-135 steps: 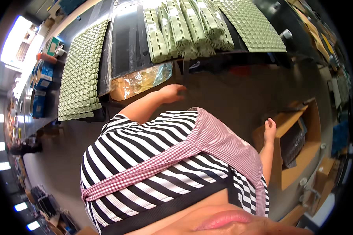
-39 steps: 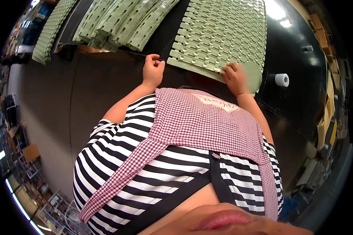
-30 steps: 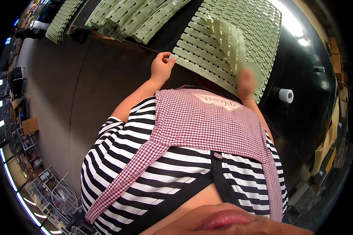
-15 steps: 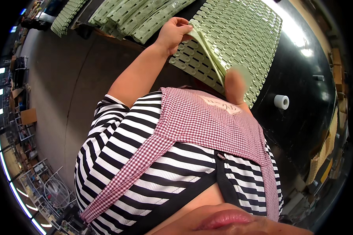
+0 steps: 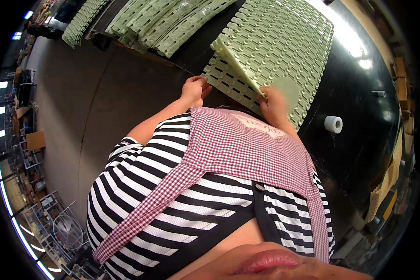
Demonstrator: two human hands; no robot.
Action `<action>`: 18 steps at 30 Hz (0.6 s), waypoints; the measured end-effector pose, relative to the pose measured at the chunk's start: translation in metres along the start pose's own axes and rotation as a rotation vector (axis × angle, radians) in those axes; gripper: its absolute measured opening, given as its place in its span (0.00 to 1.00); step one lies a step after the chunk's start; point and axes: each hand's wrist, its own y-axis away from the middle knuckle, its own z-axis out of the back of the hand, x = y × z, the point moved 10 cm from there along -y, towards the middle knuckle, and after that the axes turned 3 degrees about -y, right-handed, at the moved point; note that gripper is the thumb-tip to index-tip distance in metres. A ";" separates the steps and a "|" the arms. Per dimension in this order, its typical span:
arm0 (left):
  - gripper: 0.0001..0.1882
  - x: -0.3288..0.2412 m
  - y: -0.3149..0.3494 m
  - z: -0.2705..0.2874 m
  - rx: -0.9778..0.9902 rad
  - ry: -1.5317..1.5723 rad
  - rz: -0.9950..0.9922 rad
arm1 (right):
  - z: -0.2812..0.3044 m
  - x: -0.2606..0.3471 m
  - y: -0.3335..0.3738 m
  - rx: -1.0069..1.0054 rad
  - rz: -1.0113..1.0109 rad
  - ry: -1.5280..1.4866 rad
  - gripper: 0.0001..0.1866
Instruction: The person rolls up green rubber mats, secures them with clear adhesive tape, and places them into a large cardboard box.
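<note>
A stack of pale green perforated plastic mats [image 5: 284, 42] lies on a black table [image 5: 359, 93] in front of me. The top mat is peeled up along its near edge and tilts away from the mat under it [image 5: 228, 86]. My right hand [image 5: 271, 103] grips the raised mat at its near edge. My left hand [image 5: 194, 89] rests with curled fingers on the near left corner of the lower mat, at the table edge. My striped shirt and checked apron fill the lower half of the view.
Several rolled or folded green mats [image 5: 172, 23] lie at the table's far left. A white tape roll [image 5: 333, 124] and a small cylinder [image 5: 379, 94] stand on the table to the right. Cardboard pieces [image 5: 382, 196] line the right side. Grey floor [image 5: 79, 116] with a fan [image 5: 67, 231] is to my left.
Half a second ago my left hand was raised high, lifting the top mat's corner. It has dropped to the lower mat's corner, and my right hand keeps the top mat lifted.
</note>
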 end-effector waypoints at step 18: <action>0.10 -0.063 0.078 -0.130 0.601 -1.323 -1.479 | 0.023 -0.022 0.027 0.076 0.071 0.114 0.10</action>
